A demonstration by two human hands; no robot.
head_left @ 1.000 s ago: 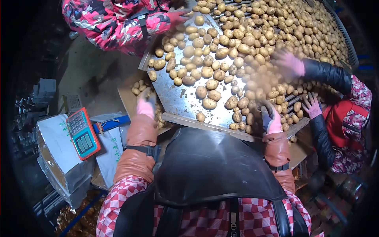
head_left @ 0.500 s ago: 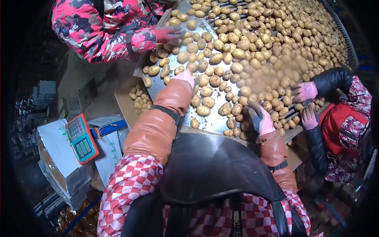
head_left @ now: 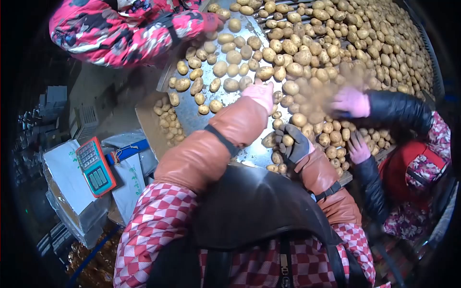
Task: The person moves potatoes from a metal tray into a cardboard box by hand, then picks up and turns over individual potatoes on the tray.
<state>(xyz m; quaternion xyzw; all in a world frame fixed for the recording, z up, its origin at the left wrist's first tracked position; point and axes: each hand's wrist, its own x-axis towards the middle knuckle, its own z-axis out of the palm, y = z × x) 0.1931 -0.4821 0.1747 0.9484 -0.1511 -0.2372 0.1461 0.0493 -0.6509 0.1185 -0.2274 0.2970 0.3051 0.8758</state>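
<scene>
The right hand (head_left: 294, 144) is palm up near the table's close edge, its gloved fingers curled round a small potato (head_left: 288, 140). That potato looks nearly round — which way its long axis runs, I cannot tell. Just left of these fingers lies an oval potato (head_left: 270, 140), its long axis slanting from near left to far right.

The left hand (head_left: 259, 93) reaches out over the middle of the metal table (head_left: 191, 109), back upward, pointing away from the body. Its fingertips are partly hidden, so I cannot tell whether the fingers are together or apart, or whether they hold anything. Just beyond it, a long potato (head_left: 264, 73) lies roughly crosswise.

On the table's left side, one potato (head_left: 197, 86) points mostly away from the person, tilted a little right; its neighbour (head_left: 182, 85) lies nearly crosswise.

More potatoes (head_left: 384, 60) crowd the far right. A co-worker's pink glove (head_left: 352, 102) is blurred beside them — another glove (head_left: 359, 148) rests nearer, fingers slightly spread. At the far left, a red-sleeved hand (head_left: 212, 21) is by the table's edge.
</scene>
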